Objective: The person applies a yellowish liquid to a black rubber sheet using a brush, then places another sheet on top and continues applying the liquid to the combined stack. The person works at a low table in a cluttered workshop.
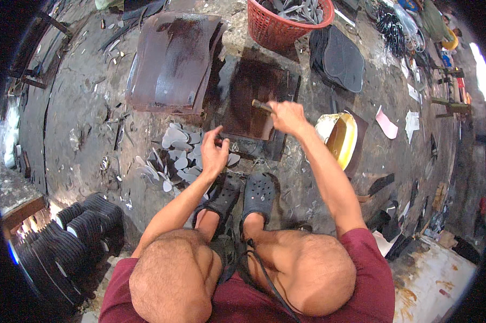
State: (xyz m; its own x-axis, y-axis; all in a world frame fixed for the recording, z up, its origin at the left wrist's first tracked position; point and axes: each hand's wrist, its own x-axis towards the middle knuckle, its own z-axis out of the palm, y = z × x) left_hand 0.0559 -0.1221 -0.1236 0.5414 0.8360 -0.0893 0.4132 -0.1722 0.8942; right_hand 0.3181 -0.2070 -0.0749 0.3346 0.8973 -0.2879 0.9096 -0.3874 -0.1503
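Note:
A dark brown, glossy sheet (248, 116) lies flat on a dark board (289, 102) in front of my feet. My right hand (290, 117) is closed around a short brush (261, 105), held low over the sheet's right part; its tan tip points left. My left hand (215, 153) is at the sheet's near left corner, with thumb and forefinger apart and the other fingers curled. Grey, rounded cut pieces (181, 142) lie heaped beside my left hand. Right of my right forearm is a yellow-white container (352, 134) with brown liquid in it.
A stack of brown sheets (170, 64) lies at the far left. Beyond the board stands a red basket (275, 32) of grey pieces, with black sole-shaped sheets (339, 59) beside it. Black soles (65, 242) are piled at the near left. Scraps litter the floor (81, 124).

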